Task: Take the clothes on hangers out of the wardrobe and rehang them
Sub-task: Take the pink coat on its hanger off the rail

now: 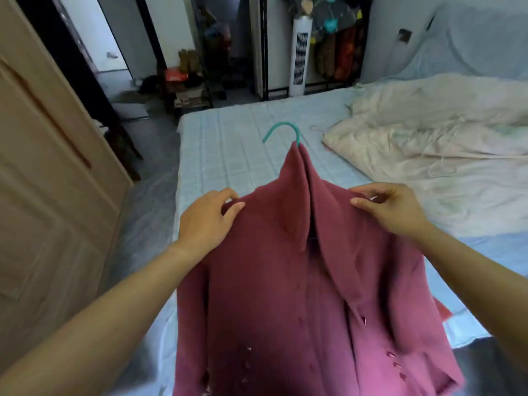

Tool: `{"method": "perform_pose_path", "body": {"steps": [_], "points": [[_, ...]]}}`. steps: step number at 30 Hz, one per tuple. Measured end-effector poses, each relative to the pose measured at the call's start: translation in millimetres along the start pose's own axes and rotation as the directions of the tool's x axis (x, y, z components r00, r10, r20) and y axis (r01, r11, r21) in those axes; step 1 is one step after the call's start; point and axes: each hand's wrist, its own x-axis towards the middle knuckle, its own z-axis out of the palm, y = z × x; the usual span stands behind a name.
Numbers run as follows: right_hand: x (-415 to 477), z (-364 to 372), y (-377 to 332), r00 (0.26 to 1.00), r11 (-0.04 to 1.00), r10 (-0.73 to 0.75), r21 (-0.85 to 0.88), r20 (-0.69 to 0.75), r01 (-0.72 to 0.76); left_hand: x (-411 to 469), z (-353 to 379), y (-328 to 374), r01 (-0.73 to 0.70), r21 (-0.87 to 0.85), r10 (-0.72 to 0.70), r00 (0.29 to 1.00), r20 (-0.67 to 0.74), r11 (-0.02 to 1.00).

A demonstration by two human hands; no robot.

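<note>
A maroon buttoned coat [303, 295] with a wide collar hangs in front of me over the near part of the bed. It sits on a teal hanger [283, 131], of which only the hook shows above the collar. My left hand [207, 221] pinches the coat's left shoulder between thumb and fingers. On the other side, my right hand [391, 207] pinches the right shoulder the same way. The wardrobe's tan door [43, 172] stands at my left.
The bed [228, 144] has a pale checked sheet, with a rumpled cream duvet [428, 138] on its right half. Two bare wire hangers lie by the duvet. A white tower fan [299, 57], a cluttered shoe rack [185, 87] and an open clothes rack stand beyond the bed.
</note>
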Motion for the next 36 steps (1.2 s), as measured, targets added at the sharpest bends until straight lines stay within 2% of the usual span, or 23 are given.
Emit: {"method": "perform_pose_path", "body": {"steps": [6,10,15,19,23,26,29,31,33,36], "points": [[61,57,69,0.993,0.995,0.098,-0.005,0.064,-0.098,47,71,-43,0.164,-0.055,-0.16,0.985,0.071,0.985],[103,93,110,0.978,0.988,0.156,-0.008,0.137,-0.157,79,113,-64,0.305,-0.008,-0.302,0.946,0.114,0.952],[138,138,173,0.943,0.97,0.234,0.015,0.236,-0.244,100,165,-98,0.411,0.011,-0.405,0.894,0.193,0.912],[151,165,215,0.911,0.957,0.276,0.004,0.306,-0.291,103,199,-120,0.422,0.055,-0.421,0.866,0.269,0.905],[164,189,249,0.886,0.96,0.28,-0.09,0.37,-0.266,106,228,-137,0.453,0.124,-0.468,0.824,0.321,0.883],[174,206,270,0.869,0.953,0.299,-0.163,0.395,-0.255,115,248,-148,0.465,0.183,-0.498,0.773,0.392,0.866],[176,223,289,0.828,0.931,0.334,-0.293,0.45,-0.216,126,270,-155,0.423,0.293,-0.514,0.7,0.496,0.858],[178,233,298,0.802,0.929,0.334,-0.318,0.495,-0.191,131,284,-157,0.402,0.333,-0.522,0.669,0.53,0.853],[184,242,305,0.813,0.945,0.29,-0.286,0.505,-0.159,135,296,-162,0.365,0.339,-0.497,0.693,0.523,0.867],[193,242,312,0.863,0.949,0.221,-0.305,0.454,-0.082,141,308,-164,0.316,0.295,-0.424,0.777,0.465,0.902]]}}
